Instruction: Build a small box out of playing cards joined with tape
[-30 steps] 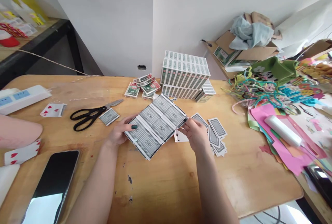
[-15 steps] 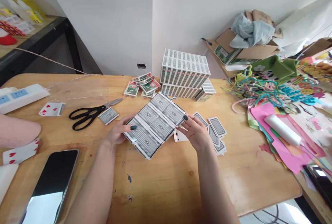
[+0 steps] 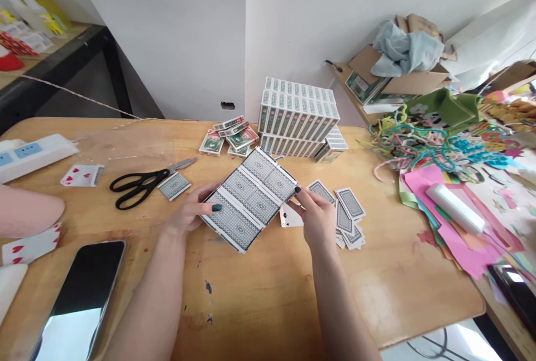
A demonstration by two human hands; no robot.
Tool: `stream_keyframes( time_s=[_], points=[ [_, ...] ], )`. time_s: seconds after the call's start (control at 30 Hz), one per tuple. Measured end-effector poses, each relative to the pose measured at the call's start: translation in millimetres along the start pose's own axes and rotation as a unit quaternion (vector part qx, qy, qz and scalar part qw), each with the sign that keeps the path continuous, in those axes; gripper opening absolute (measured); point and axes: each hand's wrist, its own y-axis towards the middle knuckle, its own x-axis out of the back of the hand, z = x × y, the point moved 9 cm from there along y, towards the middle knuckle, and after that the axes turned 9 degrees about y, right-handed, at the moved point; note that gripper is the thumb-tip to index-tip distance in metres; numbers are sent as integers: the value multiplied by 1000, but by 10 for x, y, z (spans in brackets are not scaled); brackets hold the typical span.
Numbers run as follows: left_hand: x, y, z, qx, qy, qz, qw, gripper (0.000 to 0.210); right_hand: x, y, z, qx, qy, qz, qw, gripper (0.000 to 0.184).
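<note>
A panel of joined playing cards, backs showing, is held tilted above the table. My left hand is closed on its left edge, thumb on top and fingers mostly hidden below. At the right corner, my right hand pinches the panel between thumb and fingers. Loose playing cards lie face down beside my right hand, and a face-up card is partly covered behind the panel. Left of the panel rest a small cut card piece and black-handled scissors, blades apart.
Boxed card decks are stacked at the back, with loose card boxes beside them. A phone and power strip lie left. Coloured paper, a white glue-gun-like tool and tangled yarn crowd the right.
The fingers of my right hand have drawn in at the panel's right corner. The panel has shifted only slightly; my left hand keeps its hold.
</note>
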Motion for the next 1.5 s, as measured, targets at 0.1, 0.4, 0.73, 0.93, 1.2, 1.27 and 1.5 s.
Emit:
stream_keyframes(
  time_s=[0.1,0.4,0.73,0.93,1.2,1.27,1.5],
  points=[
    [-20,-14,12,17,19,5,1000,60,21,-11,22,37,-69,-39,996,21],
    [2,-1,59,32,18,4,999,61,-131,-84,174,167,-353,-58,919,26],
    [21,9,77,50,4,3,999,54,78,182,55,60,-260,-22,963,14],
    [88,10,136,84,11,-36,996,51,7,109,105,138,-341,-83,926,17],
    [86,9,132,91,10,-41,995,56,60,138,-108,155,-254,-77,952,25],
    [86,12,136,93,8,-38,995,57,65,105,-112,167,-242,-80,952,24],
    [99,13,142,98,8,-37,994,60,-149,-87,102,352,-375,10,857,21]
  ],
)
